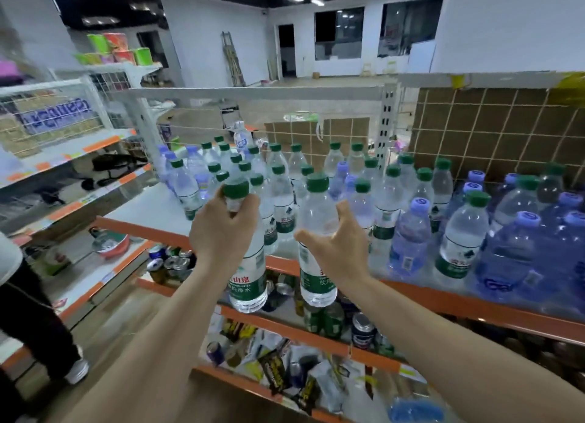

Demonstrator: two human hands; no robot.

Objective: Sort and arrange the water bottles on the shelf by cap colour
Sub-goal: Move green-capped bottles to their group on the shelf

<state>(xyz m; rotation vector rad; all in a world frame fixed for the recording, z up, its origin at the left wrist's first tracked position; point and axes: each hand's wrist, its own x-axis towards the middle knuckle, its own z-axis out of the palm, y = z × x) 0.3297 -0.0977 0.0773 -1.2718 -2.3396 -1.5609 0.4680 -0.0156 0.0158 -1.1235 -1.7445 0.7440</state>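
Both hands raised: left [221,229] curled, right [335,245] seemingly half-open.

Green label of the left-held bottle [248,277] reads "山泉" in white, with "纯净水" below it (the first character is cut off by the hand). The right-held bottle [317,277] shows "饮" on its label, the rest turned away. Large blue bottle [509,264] at right shows "Ge". Other labels are too blurred.
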